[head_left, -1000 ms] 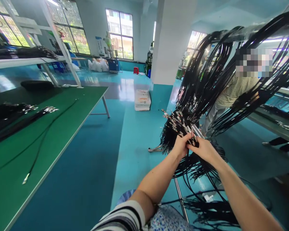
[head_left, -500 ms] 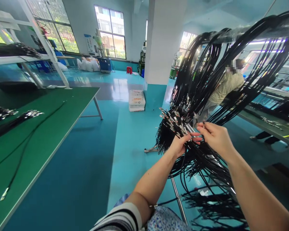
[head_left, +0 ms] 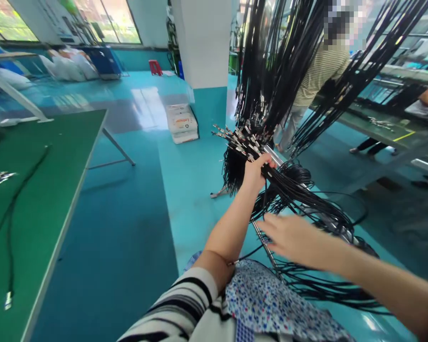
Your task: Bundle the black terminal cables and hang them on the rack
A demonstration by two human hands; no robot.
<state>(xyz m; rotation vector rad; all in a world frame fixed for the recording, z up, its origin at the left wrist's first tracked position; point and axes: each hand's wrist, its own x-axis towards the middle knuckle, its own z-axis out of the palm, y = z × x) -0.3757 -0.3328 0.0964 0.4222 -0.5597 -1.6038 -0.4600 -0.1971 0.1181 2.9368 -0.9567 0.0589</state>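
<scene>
Left hand (head_left: 254, 172) is closed around a thick bundle of thin black cables with silver metal end plugs (head_left: 240, 141), holding it just behind the plugs, which fan out up and to the left of the fist. A second ago both hands were together at those plug ends; now the right hand (head_left: 292, 238) has come away, lower and nearer the body, fingers spread wide and holding nothing, blurred with motion just above the cable lengths that trail down to the right. So the left alone carries the bundle, which looks like the gathered group is set and the free hand is moving along or off it. Many more black cables (head_left: 271, 61) hang in long loops from above, right behind the held bundle, and a slanted metal rack bar (head_left: 262, 240) runs under them. To the left stands a long green surface (head_left: 57, 190) with a single black cable (head_left: 10, 223) lying on it. The floor (head_left: 185, 180) is glossy teal, with a white pillar (head_left: 205, 42), a stack of white sacks (head_left: 181, 124) and another person in a striped shirt (head_left: 319, 71) beyond the cables.
</scene>
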